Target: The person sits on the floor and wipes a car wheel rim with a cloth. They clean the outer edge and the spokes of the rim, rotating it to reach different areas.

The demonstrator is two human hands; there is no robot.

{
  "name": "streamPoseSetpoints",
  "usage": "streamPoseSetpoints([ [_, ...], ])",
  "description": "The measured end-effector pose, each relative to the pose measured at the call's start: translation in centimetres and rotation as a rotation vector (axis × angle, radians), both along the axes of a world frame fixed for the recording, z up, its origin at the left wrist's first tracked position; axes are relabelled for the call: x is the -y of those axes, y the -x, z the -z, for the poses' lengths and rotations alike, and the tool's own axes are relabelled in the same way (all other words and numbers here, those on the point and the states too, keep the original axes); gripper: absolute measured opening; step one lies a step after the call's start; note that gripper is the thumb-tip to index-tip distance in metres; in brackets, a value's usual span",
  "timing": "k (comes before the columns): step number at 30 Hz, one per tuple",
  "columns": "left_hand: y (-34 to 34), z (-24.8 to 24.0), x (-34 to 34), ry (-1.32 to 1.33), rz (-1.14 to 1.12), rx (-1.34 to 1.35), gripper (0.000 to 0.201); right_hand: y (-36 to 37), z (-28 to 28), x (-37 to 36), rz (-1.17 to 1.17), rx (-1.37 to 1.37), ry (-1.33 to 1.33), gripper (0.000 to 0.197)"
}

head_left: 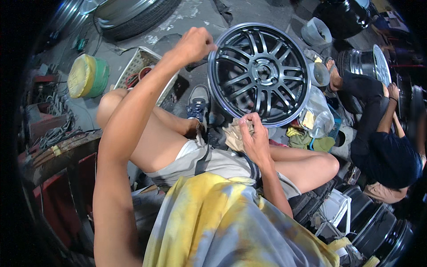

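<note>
A dark grey multi-spoke alloy wheel (265,72) with a bright outer lip lies face up in front of my legs. My left hand (195,43) is closed at the wheel's upper left edge, its fingertips pinched close to the lip. What they hold, if anything, is too small to name. Close to the wheel's near edge, my right hand (255,139) is also closed, with thumb and fingers together. Its contents are hidden. Crumpled tan paper or cloth (233,135) lies just left of my right hand; whether they touch I cannot tell.
A pale plastic basket (128,71) holds tools at left, beside a green and yellow tub (92,75). Right of the wheel are a clear plastic bag (321,113), rags (300,139) and a bucket (315,32). Another person (386,149) sits at far right, hands at another wheel (380,64).
</note>
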State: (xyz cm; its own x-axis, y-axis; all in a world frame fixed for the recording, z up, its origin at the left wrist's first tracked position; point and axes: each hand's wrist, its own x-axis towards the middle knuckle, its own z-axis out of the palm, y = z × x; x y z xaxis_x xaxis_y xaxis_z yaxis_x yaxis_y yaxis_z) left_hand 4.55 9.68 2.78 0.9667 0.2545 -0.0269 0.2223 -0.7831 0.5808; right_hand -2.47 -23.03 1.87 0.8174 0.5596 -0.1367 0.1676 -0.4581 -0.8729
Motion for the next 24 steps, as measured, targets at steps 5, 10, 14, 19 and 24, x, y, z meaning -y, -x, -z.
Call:
streamPoseSetpoints([
  [5, -0.5, 4.5, -4.7, -0.187, -0.161, -0.064, 0.019, 0.2, -0.1, 0.5, -0.109, -0.003, 0.028, 0.018],
  [10, -0.9, 6.3, -5.4, -0.208, -0.119, -0.185, 0.015, 0.0, 0.2, 1.0, -0.075, -0.049, 0.083, 0.018],
  [14, -0.9, 5.1, -4.7, -0.323, -0.18, -0.248, 0.019, 0.1, 0.7, 1.1, -0.053, -0.036, 0.08, 0.019],
  [19, -0.7, 3.8, -4.7, -0.443, -0.099, -0.456, 0.029, 0.3, 1.3, 1.4, -0.048, -0.105, 0.017, 0.021],
  [24, -0.5, 0.5, -2.1, -0.374, 0.024, -0.542, 0.027, 0.4, 2.5, 1.7, -0.051, -0.267, -0.031, 0.022],
])
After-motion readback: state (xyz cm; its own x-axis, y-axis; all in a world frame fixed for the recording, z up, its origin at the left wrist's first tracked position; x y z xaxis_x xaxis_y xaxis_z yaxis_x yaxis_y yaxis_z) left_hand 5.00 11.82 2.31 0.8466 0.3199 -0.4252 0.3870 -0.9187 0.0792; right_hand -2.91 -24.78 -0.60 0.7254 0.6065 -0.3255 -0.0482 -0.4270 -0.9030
